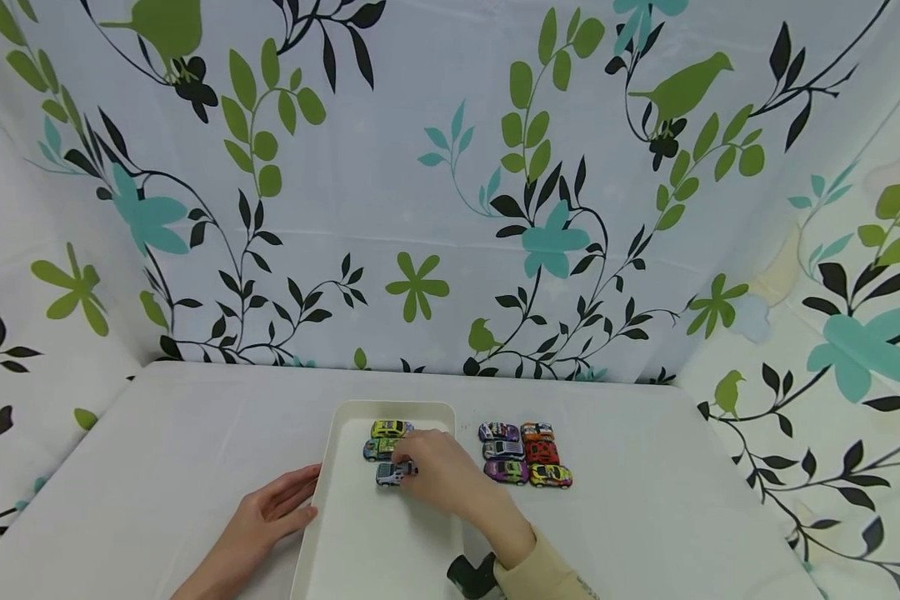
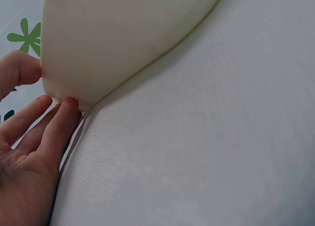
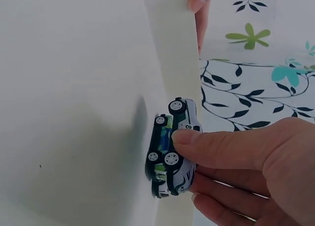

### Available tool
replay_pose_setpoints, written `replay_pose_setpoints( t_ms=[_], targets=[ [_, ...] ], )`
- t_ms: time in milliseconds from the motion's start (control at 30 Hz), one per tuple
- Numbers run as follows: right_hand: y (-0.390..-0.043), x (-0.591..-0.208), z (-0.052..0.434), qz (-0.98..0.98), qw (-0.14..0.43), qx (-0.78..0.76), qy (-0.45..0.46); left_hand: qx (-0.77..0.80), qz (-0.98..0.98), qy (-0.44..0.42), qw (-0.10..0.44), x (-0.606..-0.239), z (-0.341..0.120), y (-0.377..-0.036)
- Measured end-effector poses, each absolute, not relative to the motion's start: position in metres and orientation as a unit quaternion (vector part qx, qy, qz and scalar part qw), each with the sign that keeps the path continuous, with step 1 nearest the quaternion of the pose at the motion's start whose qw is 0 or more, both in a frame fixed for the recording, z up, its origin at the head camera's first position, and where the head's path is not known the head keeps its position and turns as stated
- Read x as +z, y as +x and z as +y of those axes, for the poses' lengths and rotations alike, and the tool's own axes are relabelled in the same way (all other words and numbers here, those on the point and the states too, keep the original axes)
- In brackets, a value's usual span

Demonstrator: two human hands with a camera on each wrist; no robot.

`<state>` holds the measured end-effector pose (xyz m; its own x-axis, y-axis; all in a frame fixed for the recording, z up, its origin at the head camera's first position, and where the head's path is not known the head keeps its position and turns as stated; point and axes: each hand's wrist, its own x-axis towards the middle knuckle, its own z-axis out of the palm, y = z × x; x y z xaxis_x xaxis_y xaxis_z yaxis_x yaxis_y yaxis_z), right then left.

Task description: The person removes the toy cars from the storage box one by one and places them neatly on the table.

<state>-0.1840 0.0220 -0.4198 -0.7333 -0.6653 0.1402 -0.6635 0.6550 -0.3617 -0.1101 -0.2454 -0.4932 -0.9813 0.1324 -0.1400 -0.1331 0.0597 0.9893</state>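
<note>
The right hand [image 1: 438, 468] is pinching a white toy car [image 1: 392, 473] and setting it down on the white tray [image 1: 360, 533] beside two others, the left hand [image 1: 270, 508] is lying flat against the tray's edge, and six cars [image 1: 525, 454] are waiting on the table [image 1: 645, 500].

Bright, even light; soft shadows, edges warped

Bench [image 1: 645, 533] surface: white cloth covering.
A cream tray [image 1: 345, 542] lies near centre; six toy cars [image 1: 525, 454] stand grouped in two rows just beside its right edge.
</note>
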Motion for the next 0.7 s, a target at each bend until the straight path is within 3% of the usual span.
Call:
replay_pose_setpoints(
  t_ms=[700],
  targets=[
    [-0.182, -0.409, 0.081, 0.913, -0.032, -0.228, -0.338, 0.685, 0.722, -0.007, 0.095, -0.489, -0.243, -0.11]
  ],
)
